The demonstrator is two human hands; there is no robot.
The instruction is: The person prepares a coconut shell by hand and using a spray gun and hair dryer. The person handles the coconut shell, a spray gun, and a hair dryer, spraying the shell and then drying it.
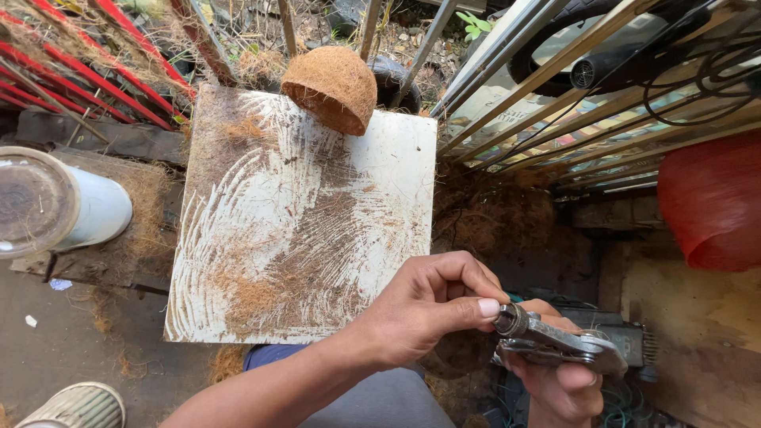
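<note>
Setting: cluttered outdoor work corner with metal bars, coconut fibre strewn about, and a scratched white board (301,230) lying flat as the tabletop.
Coconut shell: half coconut shell (331,85), dome up, rests tilted on the far edge of the board.
Metal tool: grey metal tool (555,342) with a round knob end, held just off the board's near right corner.
Left hand: left hand (432,305) reaches over from the board's near edge; its grip is pinched together, thumb and fingers on the tool's knob end.
Right hand: right hand (559,384) is under the tool, its grip clamped around the tool's body.
White container: white cylinder (59,208) with a clear lid lies left of the board.
Red object: red rounded object (713,198) sits well right of the board.
</note>
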